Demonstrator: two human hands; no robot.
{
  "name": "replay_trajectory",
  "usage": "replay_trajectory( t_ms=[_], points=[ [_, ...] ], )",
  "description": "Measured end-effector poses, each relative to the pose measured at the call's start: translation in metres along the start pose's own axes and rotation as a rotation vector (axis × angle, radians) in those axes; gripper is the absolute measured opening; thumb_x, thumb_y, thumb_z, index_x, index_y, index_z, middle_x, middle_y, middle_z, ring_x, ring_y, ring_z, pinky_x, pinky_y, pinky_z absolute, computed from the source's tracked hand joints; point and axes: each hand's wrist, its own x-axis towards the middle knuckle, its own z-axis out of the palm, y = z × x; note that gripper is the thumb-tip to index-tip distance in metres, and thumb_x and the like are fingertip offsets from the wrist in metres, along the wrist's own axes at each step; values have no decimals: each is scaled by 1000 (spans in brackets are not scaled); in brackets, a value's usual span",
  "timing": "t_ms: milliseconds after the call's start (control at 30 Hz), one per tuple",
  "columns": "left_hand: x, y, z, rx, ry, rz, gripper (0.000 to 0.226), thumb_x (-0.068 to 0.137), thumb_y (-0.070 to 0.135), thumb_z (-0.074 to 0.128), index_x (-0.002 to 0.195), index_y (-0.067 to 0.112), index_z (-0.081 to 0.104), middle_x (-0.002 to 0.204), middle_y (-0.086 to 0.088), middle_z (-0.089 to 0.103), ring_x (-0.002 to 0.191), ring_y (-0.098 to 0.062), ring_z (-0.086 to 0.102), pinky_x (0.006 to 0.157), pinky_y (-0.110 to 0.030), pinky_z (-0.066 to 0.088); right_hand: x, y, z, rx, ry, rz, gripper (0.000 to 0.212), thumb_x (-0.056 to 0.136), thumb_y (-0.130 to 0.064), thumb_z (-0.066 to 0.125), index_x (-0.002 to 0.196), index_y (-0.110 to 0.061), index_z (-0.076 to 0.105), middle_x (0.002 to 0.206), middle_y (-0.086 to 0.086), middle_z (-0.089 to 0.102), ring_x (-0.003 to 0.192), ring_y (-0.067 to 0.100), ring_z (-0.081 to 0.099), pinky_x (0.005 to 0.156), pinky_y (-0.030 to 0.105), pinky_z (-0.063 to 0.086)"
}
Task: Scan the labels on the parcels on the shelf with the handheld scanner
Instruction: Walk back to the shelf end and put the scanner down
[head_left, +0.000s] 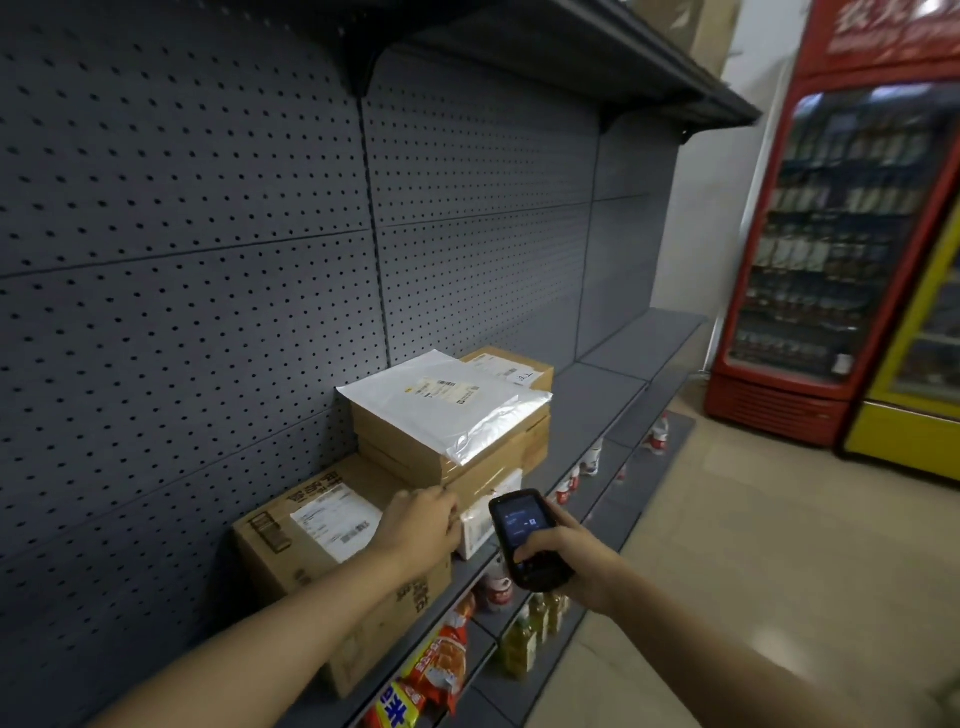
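A big brown carton with a white label stands on the grey shelf. Beside it rise stacked flat brown boxes topped by a white plastic mailer with a small label. Another brown box lies behind, and a small white parcel sits at the stack's foot. My left hand rests on the carton's top against the stack, fingers curled at a box edge. My right hand grips a black handheld scanner, its lit screen facing up, just in front of the white parcel.
A grey pegboard wall backs the shelf, with an upper shelf overhead. Lower shelves hold snack bags and bottles. A red drinks fridge and a yellow cabinet stand at the right on a beige floor.
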Motion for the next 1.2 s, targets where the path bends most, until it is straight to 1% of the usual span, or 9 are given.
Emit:
replay_trajectory(
  t_ms=[100, 200, 333, 433, 600, 867, 967, 1067, 1200],
  points=[
    [18, 32, 9, -23, -3, 50, 26, 94, 32, 47, 111, 17, 60, 111, 0, 64, 98, -19, 61, 84, -29, 43, -15, -5, -36, 132, 19, 10, 53, 78, 15, 58, 127, -6, 52, 115, 23, 58, 100, 36, 61, 73, 40, 58],
    [39, 65, 18, -85, -8, 68, 27, 93, 33, 49, 111, 17, 61, 106, 1, 66, 94, -17, 62, 79, -28, 48, -30, -16, -71, 154, 110, -14, 46, 81, 15, 56, 122, -5, 55, 107, 20, 61, 92, 33, 63, 67, 37, 59],
    [75, 110, 31, -123, -22, 114, 22, 89, 32, 49, 99, 17, 63, 97, 0, 66, 90, -19, 63, 80, -33, 51, -51, -30, -119, 135, 234, -35, 44, 78, 17, 56, 115, -7, 57, 102, 20, 62, 86, 33, 62, 53, 32, 57],
    [102, 146, 39, -102, -26, 136, 18, 89, 29, 49, 92, 16, 61, 95, -2, 63, 87, -22, 62, 72, -31, 45, -60, -38, -159, 97, 307, -106, 71, 62, 11, 66, 126, -14, 55, 120, 28, 60, 96, 39, 62, 63, 36, 58],
    [140, 204, 56, -68, -41, 175, 20, 90, 32, 49, 93, 16, 60, 97, -3, 65, 89, -23, 62, 73, -32, 45, -81, -51, -211, 52, 361, -207, 100, 40, 1, 73, 134, -27, 51, 120, 27, 62, 102, 47, 62, 71, 42, 57],
    [182, 278, 90, -95, -153, 275, 23, 90, 31, 49, 105, 17, 59, 110, -1, 63, 99, -24, 61, 82, -34, 47, -103, -53, -277, 110, 459, -305, 81, 50, 5, 66, 123, -28, 55, 109, 21, 64, 98, 42, 61, 78, 46, 53],
    [200, 298, 97, -66, -169, 326, 29, 90, 30, 49, 114, 15, 57, 115, -3, 62, 105, -24, 59, 85, -34, 46, -101, -56, -299, 142, 493, -310, 73, 50, 6, 65, 111, -34, 56, 105, 17, 65, 97, 39, 61, 73, 42, 53],
    [229, 310, 110, -67, -192, 342, 29, 91, 29, 50, 116, 15, 55, 117, -2, 60, 107, -23, 58, 88, -33, 43, -88, -61, -323, 165, 537, -296, 79, 49, 7, 66, 117, -32, 55, 106, 15, 65, 94, 34, 62, 70, 39, 54],
    [281, 318, 136, -99, -223, 358, 34, 91, 27, 49, 122, 15, 53, 125, -4, 59, 113, -23, 56, 96, -35, 42, -60, -77, -356, 162, 550, -286, 75, 50, 6, 66, 110, -37, 56, 112, 17, 64, 100, 38, 62, 71, 40, 55]
  ],
)
